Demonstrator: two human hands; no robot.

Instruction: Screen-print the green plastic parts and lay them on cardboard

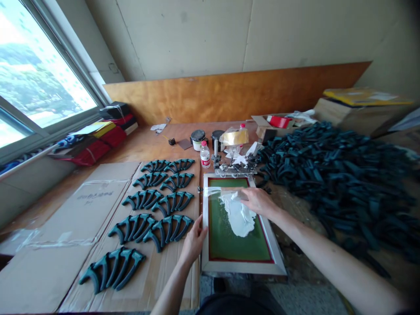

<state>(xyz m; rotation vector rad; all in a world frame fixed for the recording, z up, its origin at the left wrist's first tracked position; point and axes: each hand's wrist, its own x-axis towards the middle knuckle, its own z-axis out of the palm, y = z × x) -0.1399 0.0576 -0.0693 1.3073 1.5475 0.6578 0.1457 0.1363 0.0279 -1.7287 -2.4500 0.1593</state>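
Observation:
A silkscreen frame (206, 251) with pale metal sides and green mesh (234, 251) lies in front of me. White paste (241, 221) is spread thickly over the mesh's middle and upper part. My right hand (259, 202) is closed on the end of a squeegee (226, 190), which lies across the upper mesh; its left end is smeared white. On the frame's left side, my left hand (196, 239) grips the edge, thumb toward the top. Left of it, dark green curved plastic parts (169, 232) sit in fanned groups on cardboard (164, 280). A metal clamp fixture (234, 171) is behind the frame.
A large heap of dark green parts (344, 175) covers the right side. Behind the frame stand a bottle with a red cap (205, 155), a paste tub (197, 141) and a yellowish wrapped bundle (234, 137). Cardboard boxes (351, 116) are at the back right, bundled folders (95, 142) by the window.

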